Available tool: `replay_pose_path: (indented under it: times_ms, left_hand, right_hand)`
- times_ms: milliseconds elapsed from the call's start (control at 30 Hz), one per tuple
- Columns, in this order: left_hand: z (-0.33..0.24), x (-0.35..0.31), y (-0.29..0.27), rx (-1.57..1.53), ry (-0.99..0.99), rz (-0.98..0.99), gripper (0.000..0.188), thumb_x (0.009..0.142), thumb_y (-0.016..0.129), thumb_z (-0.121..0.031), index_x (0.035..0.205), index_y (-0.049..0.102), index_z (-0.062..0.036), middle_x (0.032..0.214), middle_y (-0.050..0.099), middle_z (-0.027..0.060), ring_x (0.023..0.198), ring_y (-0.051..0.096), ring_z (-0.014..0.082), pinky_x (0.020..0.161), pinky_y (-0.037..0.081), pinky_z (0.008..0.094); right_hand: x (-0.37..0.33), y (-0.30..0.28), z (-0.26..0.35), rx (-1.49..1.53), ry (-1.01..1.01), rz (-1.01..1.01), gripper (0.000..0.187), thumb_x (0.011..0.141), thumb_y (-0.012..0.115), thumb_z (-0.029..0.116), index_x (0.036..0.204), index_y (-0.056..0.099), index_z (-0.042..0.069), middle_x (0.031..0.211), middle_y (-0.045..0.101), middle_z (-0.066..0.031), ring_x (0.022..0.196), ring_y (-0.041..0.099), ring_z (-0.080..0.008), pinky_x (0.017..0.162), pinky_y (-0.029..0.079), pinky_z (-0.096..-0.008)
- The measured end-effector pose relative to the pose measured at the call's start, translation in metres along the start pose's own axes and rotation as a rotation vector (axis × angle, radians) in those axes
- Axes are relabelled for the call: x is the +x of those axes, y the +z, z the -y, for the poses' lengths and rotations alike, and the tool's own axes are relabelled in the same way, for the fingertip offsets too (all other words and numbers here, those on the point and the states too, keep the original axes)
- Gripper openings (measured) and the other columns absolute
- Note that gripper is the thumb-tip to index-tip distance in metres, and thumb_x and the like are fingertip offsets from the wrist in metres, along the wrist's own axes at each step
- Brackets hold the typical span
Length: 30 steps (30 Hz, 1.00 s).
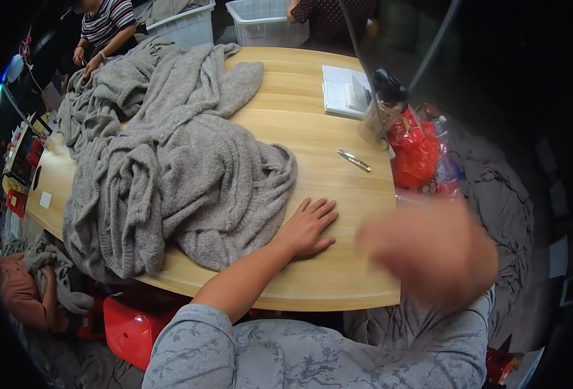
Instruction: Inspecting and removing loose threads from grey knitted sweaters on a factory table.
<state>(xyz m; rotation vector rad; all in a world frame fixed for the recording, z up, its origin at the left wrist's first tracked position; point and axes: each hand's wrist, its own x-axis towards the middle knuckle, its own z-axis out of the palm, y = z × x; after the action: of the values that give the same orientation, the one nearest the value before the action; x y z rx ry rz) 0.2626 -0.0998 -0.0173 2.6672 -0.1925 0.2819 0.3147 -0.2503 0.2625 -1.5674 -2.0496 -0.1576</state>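
Observation:
My left hand (pixel 308 227) lies flat on the wooden table (pixel 338 272), palm down with its fingers spread and nothing in it. Just left of it is a big heap of grey knitted garments (pixel 202 175), which spreads over the left half of the table. My right hand (pixel 429 246) is raised over the table's right edge, close to the camera and smeared by motion, so its fingers cannot be made out. A small pair of thread snips (pixel 354 160) rests on the bare wood beyond both hands, touched by neither.
White papers (pixel 346 91) lie at the far right of the table. Red plastic bags (pixel 416 149) hang beside its right edge. A red stool (pixel 131 330) stands at lower left. Co-workers sit at far left (pixel 108 29) and lower left (pixel 30 285); white bins (pixel 267 23) stand behind.

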Motion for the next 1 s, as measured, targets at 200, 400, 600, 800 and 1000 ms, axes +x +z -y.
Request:
replay_pose_path:
  times_ms: [200,400,600,800,1000]
  left_hand:
    - [-0.005,-0.008,0.009,-0.011,0.019,-0.110,0.049,0.076,0.061,-0.029,0.117,0.049,-0.0047,0.130,0.042,0.0148,0.123,0.034,0.0313,0.104,0.023,0.0475]
    - [-0.031,-0.057,-0.030,0.019,0.097,-0.211,0.048,0.073,0.062,-0.019,0.118,0.049,-0.0086,0.124,0.046,0.0122,0.120,0.039,0.0302,0.102,0.026,0.0481]
    - [-0.022,-0.094,-0.085,0.139,0.114,-0.324,0.047,0.071,0.063,-0.014,0.116,0.051,-0.0090,0.124,0.047,0.0107,0.117,0.041,0.0309,0.099,0.031,0.0463]
    - [0.016,-0.175,-0.084,0.138,-0.097,-0.255,0.047,0.071,0.064,-0.016,0.116,0.051,-0.0062,0.126,0.045,0.0140,0.120,0.038,0.0340,0.102,0.028,0.0469]
    - [0.003,-0.174,-0.072,0.141,-0.135,-0.083,0.057,0.073,0.062,-0.035,0.121,0.049,-0.0080,0.134,0.038,0.0144,0.126,0.032,0.0314,0.107,0.013,0.0509]
  right_hand:
    - [0.037,-0.015,0.115,0.109,-0.224,-0.122,0.024,0.059,0.058,0.021,0.078,0.056,0.007,0.066,0.056,-0.0105,0.042,0.041,-0.0105,0.032,0.029,-0.0206]
    - [0.033,0.006,0.142,0.210,-0.137,0.040,0.020,0.054,0.061,0.016,0.075,0.063,0.015,0.062,0.053,-0.0034,0.038,0.036,-0.0074,0.034,0.025,-0.0184]
    - [0.021,0.011,0.144,0.172,-0.225,0.050,0.024,0.057,0.062,0.012,0.079,0.066,0.019,0.062,0.054,-0.0006,0.037,0.036,-0.0068,0.036,0.026,-0.0179]
    - [-0.010,0.033,0.057,-0.080,-0.077,0.147,0.021,0.082,0.056,0.010,0.102,0.063,0.008,0.089,0.064,-0.0105,0.058,0.056,-0.0194,0.051,0.045,-0.0298]
    - [-0.039,-0.022,-0.174,-0.308,0.730,0.012,0.027,0.078,0.056,0.004,0.103,0.058,-0.003,0.098,0.062,-0.0156,0.092,0.059,-0.0251,0.081,0.045,-0.0330]
